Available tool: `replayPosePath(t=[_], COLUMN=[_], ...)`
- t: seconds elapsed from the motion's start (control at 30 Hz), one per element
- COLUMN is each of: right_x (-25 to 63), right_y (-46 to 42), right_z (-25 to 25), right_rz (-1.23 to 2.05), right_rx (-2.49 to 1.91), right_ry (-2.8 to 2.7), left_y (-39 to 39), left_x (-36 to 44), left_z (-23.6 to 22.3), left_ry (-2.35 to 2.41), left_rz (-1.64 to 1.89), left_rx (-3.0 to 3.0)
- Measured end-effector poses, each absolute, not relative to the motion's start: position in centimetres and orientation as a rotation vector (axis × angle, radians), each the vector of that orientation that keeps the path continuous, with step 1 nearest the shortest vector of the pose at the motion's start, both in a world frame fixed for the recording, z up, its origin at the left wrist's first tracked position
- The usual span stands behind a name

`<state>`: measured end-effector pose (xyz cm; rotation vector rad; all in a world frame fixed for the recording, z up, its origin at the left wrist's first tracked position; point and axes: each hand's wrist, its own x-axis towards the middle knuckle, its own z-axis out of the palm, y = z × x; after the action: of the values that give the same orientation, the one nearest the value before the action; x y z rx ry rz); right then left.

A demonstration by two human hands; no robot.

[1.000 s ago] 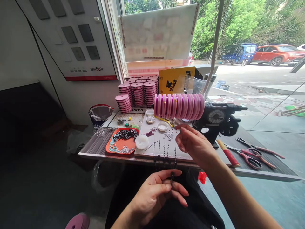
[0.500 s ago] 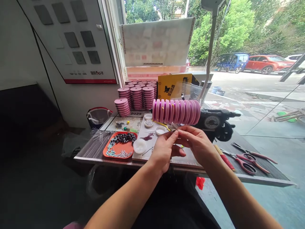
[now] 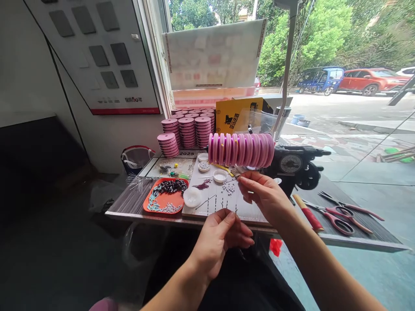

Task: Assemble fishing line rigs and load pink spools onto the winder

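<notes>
My left hand (image 3: 222, 239) is low at the front edge of the white board (image 3: 207, 207), thumb and forefinger pinched together. Higher and to the right, my right hand (image 3: 261, 190) also pinches, just below a row of pink spools (image 3: 241, 150) on a winding machine (image 3: 292, 164). Whatever either hand grips is too fine to make out. Small pale beads (image 3: 228, 188) lie loose on the board between the hands. Beside them are a shallow white dish (image 3: 220, 176), a dish of beads (image 3: 204, 166), a dark red bundle of small pieces (image 3: 202, 184) and a round white lid-like disc (image 3: 192, 197).
An orange tray (image 3: 145, 207) at the left holds black, turquoise and silvery pieces. Stacked pink spools (image 3: 186, 131) and a yellow box (image 3: 231, 114) stand behind. On the right lie a red-and-yellow handle (image 3: 308, 212), scissors (image 3: 339, 223) and pliers (image 3: 353, 208).
My hands were together below the pink spools and are now apart. The left has moved down towards me, uncovering the loose beads; the right stays near the spools.
</notes>
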<state>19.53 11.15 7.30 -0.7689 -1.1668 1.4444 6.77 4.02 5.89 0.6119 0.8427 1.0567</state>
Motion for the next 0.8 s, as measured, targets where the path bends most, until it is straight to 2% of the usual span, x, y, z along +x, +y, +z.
replayPosePath(t=[0.8], right_x=[19.3], right_y=[11.1], right_z=[7.2], right_rz=[1.435], right_rx=[-0.762], right_ry=[-1.161], left_y=[2.4], left_x=[5.9], left_z=[4.6], left_ry=[0.797], left_rz=[1.032], left_rx=[0.475])
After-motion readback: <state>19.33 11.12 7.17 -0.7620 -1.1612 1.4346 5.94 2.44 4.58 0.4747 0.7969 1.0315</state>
